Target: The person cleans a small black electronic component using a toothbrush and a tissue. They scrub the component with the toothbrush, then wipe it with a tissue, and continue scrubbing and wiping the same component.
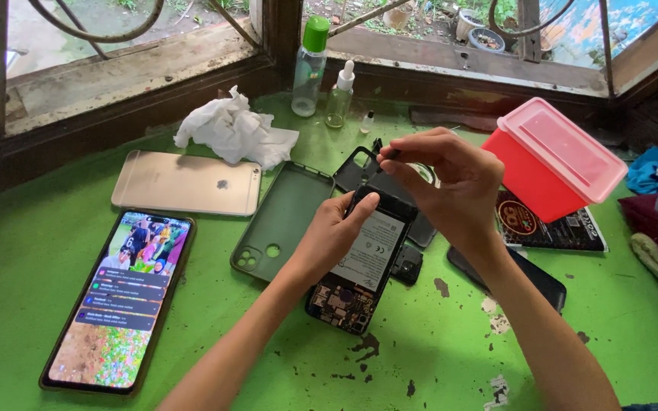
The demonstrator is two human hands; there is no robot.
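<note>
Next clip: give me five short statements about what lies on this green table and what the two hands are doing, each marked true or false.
1. The left hand steadies the opened phone. True.
2. The right hand rests flat on the table. False: it is raised above the opened phone, fingers pinched on a small dark tool.
3. The lit phone lies screen up. True.
4. The red box has no lid. False: a pink lid covers it.
5. The gold phone lies face down. True.
</note>
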